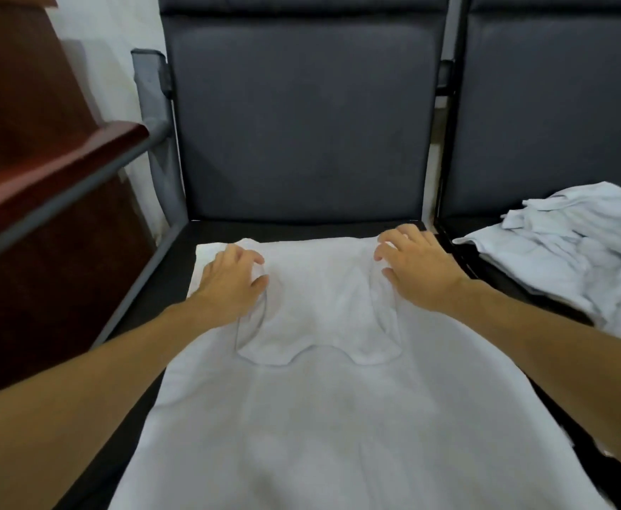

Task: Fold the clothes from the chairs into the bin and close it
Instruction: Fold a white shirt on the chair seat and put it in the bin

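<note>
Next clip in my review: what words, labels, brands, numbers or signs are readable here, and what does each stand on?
No text can be read in this frame.
The white cloth garment spread on the dark grey padded chair shows no print or tag.
The heap of white clothes at the right and the reddish-brown wooden furniture at the left bear no lettering either.

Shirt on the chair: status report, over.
Left hand, right hand pinch shirt at far end. Shirt flat on chair, partly folded. Pile on next chair; nothing blocks.
</note>
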A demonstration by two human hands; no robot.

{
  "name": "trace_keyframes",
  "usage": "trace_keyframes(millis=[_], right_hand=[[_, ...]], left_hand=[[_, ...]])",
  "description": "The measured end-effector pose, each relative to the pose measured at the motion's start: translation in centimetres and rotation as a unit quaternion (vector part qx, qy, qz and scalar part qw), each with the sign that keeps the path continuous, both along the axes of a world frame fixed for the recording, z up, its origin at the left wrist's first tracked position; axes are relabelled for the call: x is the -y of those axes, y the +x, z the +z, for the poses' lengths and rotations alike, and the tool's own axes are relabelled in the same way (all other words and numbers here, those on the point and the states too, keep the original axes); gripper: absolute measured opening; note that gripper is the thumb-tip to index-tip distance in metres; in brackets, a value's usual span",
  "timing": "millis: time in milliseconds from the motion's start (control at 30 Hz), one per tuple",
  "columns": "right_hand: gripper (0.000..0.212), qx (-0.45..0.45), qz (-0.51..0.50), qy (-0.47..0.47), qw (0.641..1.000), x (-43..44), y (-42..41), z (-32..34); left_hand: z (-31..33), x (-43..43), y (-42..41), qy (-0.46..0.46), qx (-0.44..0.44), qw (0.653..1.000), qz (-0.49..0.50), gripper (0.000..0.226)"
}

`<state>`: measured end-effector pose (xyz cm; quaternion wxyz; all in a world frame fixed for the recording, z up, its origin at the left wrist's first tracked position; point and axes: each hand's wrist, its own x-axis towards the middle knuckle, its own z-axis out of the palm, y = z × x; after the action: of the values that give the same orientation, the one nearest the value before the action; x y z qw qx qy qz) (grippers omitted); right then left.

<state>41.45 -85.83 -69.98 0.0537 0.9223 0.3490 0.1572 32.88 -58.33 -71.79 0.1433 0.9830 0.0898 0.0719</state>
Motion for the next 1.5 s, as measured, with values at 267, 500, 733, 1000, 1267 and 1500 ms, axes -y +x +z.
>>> trace_keyframes(millis=[267, 500, 733, 1000, 1267, 1500], right_hand=[[0.027, -0.094, 0.016, -0.028, 0.995, 2.5, -11.6, 2.3], [0.016, -0.228, 0.042, 0.029, 0.972, 6.5, -19.1, 2.1], [0.049, -0.344, 0.021, -0.01, 0.939, 9.1, -22.0, 2.0], [0.061, -0.274, 0.054, -0.137, 0.951, 9.8, -23.9, 2.0], [0.012, -0.329, 0.039, -0.009, 0.943, 9.0, -21.8, 2.3], [0.027, -0.385, -0.007, 0.143, 0.912, 5.4, -20.8, 3.1]], left_hand=[[1.4, 4.6, -11.0, -0.081, -0.11, 0.982, -0.129, 0.032], [2.2, 7.0, -18.9, -0.081, -0.179, 0.952, -0.236, 0.04], [1.9, 7.3, -21.3, -0.017, -0.25, 0.938, -0.24, 0.052], [4.4, 13.0, -22.5, 0.041, -0.227, 0.933, -0.276, 0.031], [2.3, 15.6, -21.6, 0.22, -0.175, 0.909, -0.308, 0.053], [2.8, 13.6, -19.4, 0.01, -0.181, 0.928, -0.326, 0.02]])
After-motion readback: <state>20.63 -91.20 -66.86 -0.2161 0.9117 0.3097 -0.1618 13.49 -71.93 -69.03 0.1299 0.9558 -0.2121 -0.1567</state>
